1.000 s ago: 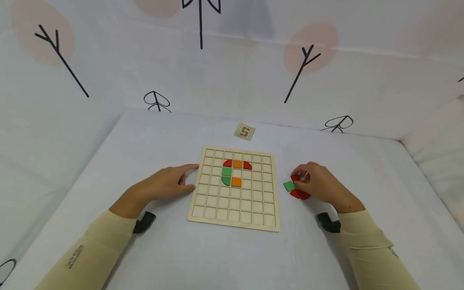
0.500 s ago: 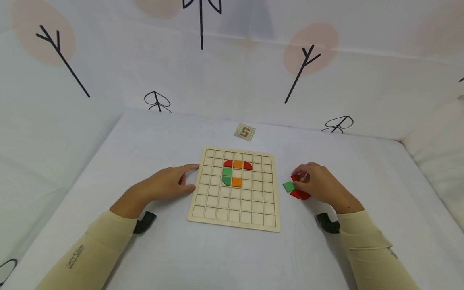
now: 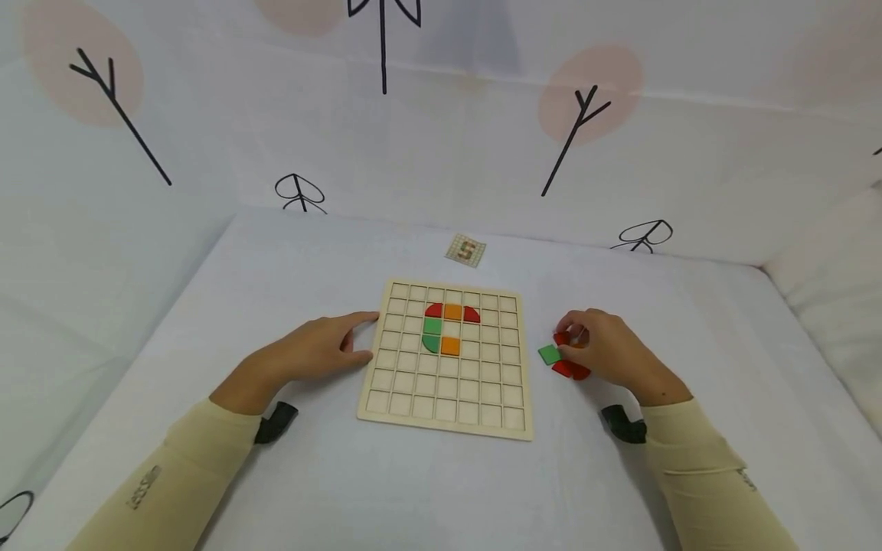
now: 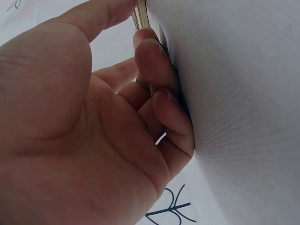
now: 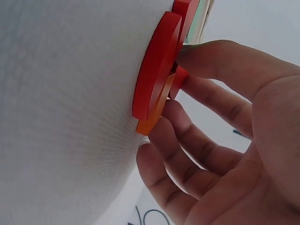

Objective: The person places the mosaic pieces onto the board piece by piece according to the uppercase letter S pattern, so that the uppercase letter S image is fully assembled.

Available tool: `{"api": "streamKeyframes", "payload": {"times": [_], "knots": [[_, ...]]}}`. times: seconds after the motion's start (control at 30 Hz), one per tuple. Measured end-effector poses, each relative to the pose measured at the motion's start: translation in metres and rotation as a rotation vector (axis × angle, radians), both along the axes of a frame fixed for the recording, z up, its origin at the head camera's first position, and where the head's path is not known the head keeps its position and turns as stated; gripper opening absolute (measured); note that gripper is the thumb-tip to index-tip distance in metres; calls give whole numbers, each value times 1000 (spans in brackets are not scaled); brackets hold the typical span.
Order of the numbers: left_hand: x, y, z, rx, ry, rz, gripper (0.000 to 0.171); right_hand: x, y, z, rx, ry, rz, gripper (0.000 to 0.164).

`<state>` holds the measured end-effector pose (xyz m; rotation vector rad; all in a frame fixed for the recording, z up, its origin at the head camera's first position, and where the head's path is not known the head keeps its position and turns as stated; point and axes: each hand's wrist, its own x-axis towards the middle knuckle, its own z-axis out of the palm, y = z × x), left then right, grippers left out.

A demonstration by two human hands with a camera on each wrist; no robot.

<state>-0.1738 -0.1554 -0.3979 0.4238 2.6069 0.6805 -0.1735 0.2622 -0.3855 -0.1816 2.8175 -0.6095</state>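
Square pale-wood gridded board [image 3: 412,383], red, orange, green tiles [image 3: 451,347], left hand [image 3: 311,349] relaxed, right hand [image 3: 605,348], grip unclear, white surface [image 3: 441,490], patterned backdrop [image 3: 448,153]

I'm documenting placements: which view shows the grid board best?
The head view: nearly the whole grid board shows, placed pieces included. The left wrist view shows only some edge by the left hand; the right wrist view, at most a sliver beyond the loose pieces.
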Motion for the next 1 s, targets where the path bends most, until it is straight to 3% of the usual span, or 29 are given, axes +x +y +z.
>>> {"api": "streamKeyframes", "payload": {"times": [0.53,1.0], "knots": [[0,1,1,-6,-5,4,68,2,2,3,3,61,12,25],[1,2,1,-12,-8,18,68,19,-14,18,-35,308,77,22]]}}
